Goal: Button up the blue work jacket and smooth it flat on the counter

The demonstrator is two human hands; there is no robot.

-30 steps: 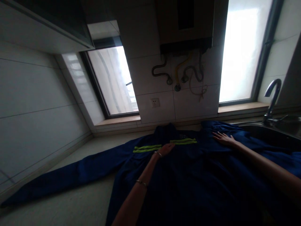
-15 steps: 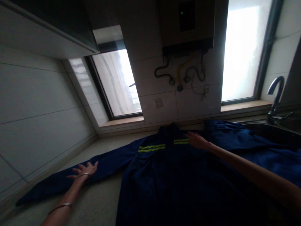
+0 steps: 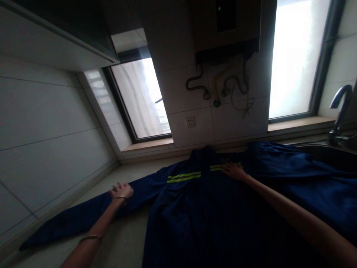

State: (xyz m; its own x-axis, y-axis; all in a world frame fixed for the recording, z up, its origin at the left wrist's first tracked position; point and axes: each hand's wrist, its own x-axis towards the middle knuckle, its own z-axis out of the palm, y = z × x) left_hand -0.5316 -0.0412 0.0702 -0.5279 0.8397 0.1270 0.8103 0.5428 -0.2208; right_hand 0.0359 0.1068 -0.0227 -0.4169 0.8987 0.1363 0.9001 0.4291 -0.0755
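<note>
A dark blue work jacket (image 3: pixel 178 212) with yellow-green reflective strips (image 3: pixel 184 176) across its chest lies spread on the countertop, collar toward the wall. Its left-hand sleeve (image 3: pixel 75 217) stretches out toward the tiled side wall. On the upper part of that sleeve rests my left hand (image 3: pixel 122 191), fingers somewhat bent and apart, a bangle at the wrist. My right hand (image 3: pixel 234 171) lies flat over the right chest strip, its fingers spread. The cloth to the right of it is bunched and reaches the sink.
A sink (image 3: pixel 320 152) with a curved faucet (image 3: pixel 341 100) is at the right. Pale countertop (image 3: pixel 122 238) shows around the sleeve. A wall socket (image 3: pixel 190 121), pipes and a water heater (image 3: pixel 225 26) are on the back wall between two windows. An upper cabinet (image 3: pixel 64 33) overhangs the left.
My left hand has slid right and up along the sleeve toward the shoulder, its fingers more bent than before. My right hand stays on the chest strip. The view has shifted slightly.
</note>
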